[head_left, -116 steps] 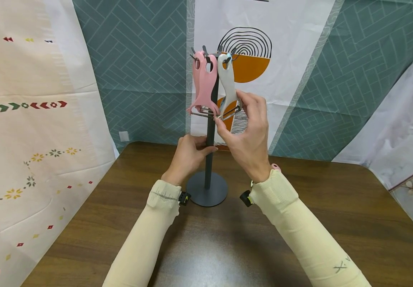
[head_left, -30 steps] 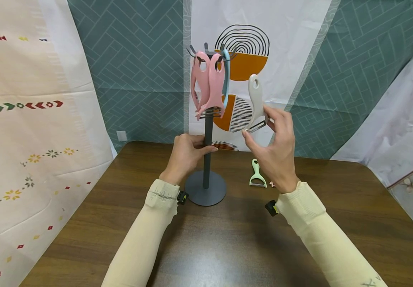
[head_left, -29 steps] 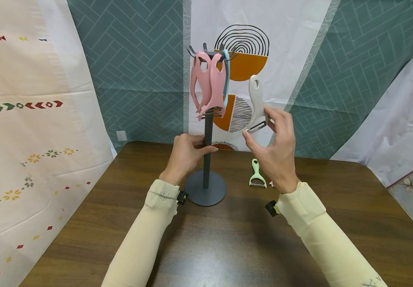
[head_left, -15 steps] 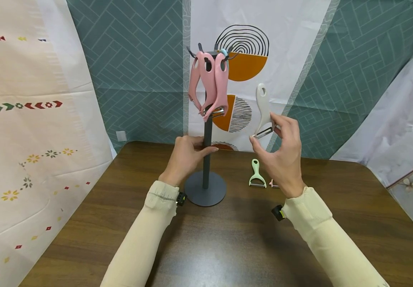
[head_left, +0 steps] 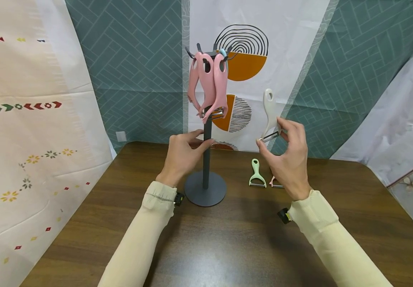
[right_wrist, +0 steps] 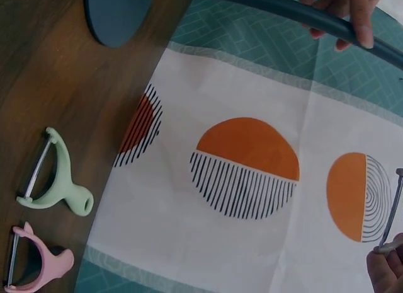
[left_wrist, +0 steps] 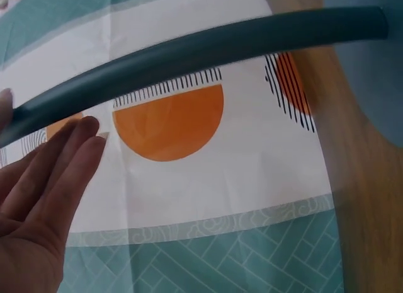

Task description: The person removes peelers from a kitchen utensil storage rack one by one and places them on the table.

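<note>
My right hand (head_left: 288, 159) pinches a white Y-shaped peeler (head_left: 270, 109) by the two arms of its blade end, handle pointing up, raised above the table. My left hand (head_left: 183, 155) is at the pole of a dark grey hook stand (head_left: 206, 159), its thumb (right_wrist: 362, 31) across the pole and its other fingers (left_wrist: 69, 157) fairly straight, with a gap to the pole in the left wrist view. Pink peelers (head_left: 208, 81) hang from the stand's hooks. A light blue peeler (head_left: 223, 52) hangs behind them, mostly hidden.
On the wooden table (head_left: 199, 247), right of the stand's round base (head_left: 210, 195), lie a light green peeler (head_left: 255, 173) and a pink peeler (right_wrist: 47, 261). The right hand partly covers the pink one in the head view. A patterned cloth (head_left: 138, 79) hangs behind the table.
The white peeler has come off the stand and moved right and down in my right hand. The hanging peelers have turned rightward around the pole. My left hand has loosened and shifted slightly up.
</note>
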Demonstrator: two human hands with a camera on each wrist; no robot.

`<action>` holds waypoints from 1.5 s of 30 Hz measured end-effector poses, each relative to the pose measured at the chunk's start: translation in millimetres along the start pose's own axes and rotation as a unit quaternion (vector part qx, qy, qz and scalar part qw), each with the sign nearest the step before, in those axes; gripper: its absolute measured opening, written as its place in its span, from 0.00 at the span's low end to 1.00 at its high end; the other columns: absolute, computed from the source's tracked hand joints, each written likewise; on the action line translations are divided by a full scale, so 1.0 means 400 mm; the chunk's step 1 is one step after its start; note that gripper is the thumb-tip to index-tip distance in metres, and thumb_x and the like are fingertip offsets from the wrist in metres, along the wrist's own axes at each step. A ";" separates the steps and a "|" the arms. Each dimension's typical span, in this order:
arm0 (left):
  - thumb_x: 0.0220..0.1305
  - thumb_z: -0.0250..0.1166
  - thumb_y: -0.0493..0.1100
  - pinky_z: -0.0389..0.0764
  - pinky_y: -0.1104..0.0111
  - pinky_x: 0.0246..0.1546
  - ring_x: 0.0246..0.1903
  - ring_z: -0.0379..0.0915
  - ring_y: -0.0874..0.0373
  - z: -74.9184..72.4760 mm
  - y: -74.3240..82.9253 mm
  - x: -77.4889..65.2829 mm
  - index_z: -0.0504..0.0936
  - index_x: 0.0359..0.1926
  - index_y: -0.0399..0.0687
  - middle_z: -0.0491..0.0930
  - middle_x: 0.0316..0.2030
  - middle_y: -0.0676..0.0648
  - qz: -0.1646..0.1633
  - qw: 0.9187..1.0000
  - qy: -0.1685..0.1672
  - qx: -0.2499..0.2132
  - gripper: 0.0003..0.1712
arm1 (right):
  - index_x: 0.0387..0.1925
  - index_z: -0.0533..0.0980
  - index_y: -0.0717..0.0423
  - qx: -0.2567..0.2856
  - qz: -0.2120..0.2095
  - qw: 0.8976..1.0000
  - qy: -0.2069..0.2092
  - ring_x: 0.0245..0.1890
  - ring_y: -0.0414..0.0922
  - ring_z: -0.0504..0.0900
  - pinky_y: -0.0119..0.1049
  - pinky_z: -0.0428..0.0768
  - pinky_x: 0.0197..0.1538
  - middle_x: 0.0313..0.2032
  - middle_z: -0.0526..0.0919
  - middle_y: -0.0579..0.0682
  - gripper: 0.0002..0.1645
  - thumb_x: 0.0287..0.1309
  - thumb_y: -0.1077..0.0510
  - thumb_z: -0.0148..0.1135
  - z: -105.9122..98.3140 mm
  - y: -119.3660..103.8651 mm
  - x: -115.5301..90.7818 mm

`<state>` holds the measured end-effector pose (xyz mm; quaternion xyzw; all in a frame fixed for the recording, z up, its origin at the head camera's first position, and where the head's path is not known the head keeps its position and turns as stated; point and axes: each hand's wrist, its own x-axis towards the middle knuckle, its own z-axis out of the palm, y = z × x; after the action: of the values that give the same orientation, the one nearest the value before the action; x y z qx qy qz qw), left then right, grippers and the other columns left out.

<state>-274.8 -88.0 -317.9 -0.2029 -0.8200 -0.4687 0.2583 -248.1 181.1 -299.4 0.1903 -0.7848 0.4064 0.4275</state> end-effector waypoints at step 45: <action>0.66 0.70 0.39 0.87 0.62 0.51 0.47 0.88 0.51 0.004 -0.003 -0.005 0.87 0.52 0.43 0.89 0.45 0.43 -0.064 0.988 -0.089 -0.108 0.14 | 0.66 0.74 0.59 -0.055 0.030 0.998 -0.015 0.52 0.50 0.73 0.19 0.71 0.62 0.55 0.74 0.64 0.39 0.51 0.61 0.77 -0.070 0.135 -0.068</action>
<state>-274.2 -87.5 -320.5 -0.2180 -0.7956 -0.5499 0.1305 -253.1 234.3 -339.0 0.1485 -0.8176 0.3725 0.4133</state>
